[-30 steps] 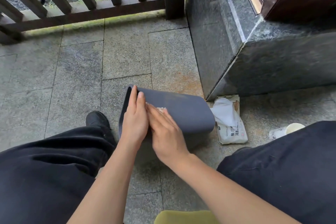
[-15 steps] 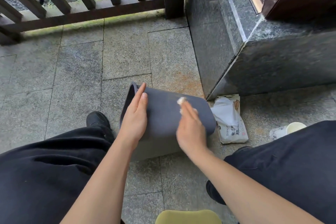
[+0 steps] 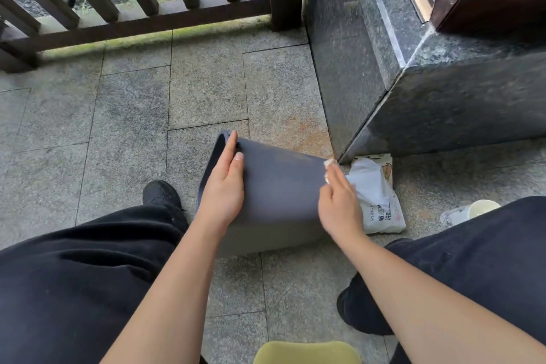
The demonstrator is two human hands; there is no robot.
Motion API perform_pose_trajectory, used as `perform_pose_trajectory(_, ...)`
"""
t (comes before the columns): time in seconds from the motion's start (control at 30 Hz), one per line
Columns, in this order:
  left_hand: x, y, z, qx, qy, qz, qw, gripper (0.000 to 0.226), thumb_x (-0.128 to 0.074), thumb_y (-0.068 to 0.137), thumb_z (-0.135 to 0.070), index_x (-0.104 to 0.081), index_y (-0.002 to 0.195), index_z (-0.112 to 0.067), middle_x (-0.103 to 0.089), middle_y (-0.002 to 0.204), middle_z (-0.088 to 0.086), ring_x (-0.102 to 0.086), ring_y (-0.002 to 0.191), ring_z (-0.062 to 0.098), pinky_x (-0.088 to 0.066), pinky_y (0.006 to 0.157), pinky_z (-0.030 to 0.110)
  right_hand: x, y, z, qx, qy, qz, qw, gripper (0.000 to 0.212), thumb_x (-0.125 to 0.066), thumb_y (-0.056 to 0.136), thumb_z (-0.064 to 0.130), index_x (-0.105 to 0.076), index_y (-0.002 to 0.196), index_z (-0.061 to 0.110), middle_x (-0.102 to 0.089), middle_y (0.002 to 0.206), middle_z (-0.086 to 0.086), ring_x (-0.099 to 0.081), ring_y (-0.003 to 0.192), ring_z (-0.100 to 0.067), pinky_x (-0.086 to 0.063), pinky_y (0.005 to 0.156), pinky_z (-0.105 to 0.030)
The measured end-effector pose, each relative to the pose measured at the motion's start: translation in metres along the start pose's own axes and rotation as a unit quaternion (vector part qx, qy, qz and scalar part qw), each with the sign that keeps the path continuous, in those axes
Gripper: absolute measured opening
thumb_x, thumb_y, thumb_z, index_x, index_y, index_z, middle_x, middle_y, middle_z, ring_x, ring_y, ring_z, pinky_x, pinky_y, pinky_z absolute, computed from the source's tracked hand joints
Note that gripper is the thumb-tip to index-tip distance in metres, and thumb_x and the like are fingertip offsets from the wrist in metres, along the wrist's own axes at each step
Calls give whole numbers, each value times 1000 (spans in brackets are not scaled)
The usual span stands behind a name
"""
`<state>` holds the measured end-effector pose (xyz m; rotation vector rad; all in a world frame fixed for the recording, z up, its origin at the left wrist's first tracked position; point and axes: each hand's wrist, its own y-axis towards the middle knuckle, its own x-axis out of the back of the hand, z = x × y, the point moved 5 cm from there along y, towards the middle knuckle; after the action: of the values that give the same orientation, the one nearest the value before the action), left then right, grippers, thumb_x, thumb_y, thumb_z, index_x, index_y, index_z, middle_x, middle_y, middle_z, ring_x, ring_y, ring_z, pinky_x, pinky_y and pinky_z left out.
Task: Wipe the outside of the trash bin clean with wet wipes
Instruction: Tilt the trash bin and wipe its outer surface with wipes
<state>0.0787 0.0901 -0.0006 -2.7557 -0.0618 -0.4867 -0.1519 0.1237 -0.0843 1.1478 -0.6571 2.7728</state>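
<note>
Bin: trash bin [image 3: 277, 186] is lying on its side on the paving, open mouth pointing away from the stone pillar [image 3: 443, 103], base end just beside the pillar's foot.
Left hand: my left hand [image 3: 224, 186] is lying flat on the bin near the rim, fingers straight, steadying it and gripping nothing.
Right hand: my right hand [image 3: 339, 201] is pressing a wet wipe [image 3: 328, 165] against the bin at its base end, fingers laid over the wipe.
Change: a second ago this hand was working beside my left one near the rim; it is now at the far end, next to the pillar, so one full stroke along the upper side is finishing.
Meaning: I judge this face nearly done; the underside is waiting, so rolling the bin comes next.
Pack: wipes pack [image 3: 381, 201] is lying at the pillar's foot, just behind my right hand.
Cup: pale cup [image 3: 475, 210] is resting further out from the pillar, by my right leg.
</note>
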Motion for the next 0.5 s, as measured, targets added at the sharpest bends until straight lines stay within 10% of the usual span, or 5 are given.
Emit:
perform_pose_trajectory(0.13,-1,0,-3,-5,1,17,1000,48,-41,103,-47,-31,150,-48,-28,147,-35,-21,134,-20,-13,115,17,4,-6,5,-71,-14,-5,997,57,-26,100,23,-22,156,16,-16,165,3,-22,147,-27,-21,120,-43)
perform_pose_trajectory(0.3,-8,-4,-13,-25,-25,22,999,56,-35,101,-50,-35,153,-28,-32,154,-20,-26,134,-20,-18,114,12,-17,-70,127,283,71,48,955,65,-32,89,19,-28,153,7,-30,159,-9,-25,148,-19,-19,121,-38)
perform_pose_trajectory(0.5,-4,-6,-17,-38,2,52,998,65,-26,98,-56,-32,155,-25,-31,156,-14,-27,134,-19,-18,113,10,-16,-66,128,353,18,74,933,70,-35,84,14,-32,153,15,-27,162,2,-18,150,-7,-5,124,-41)
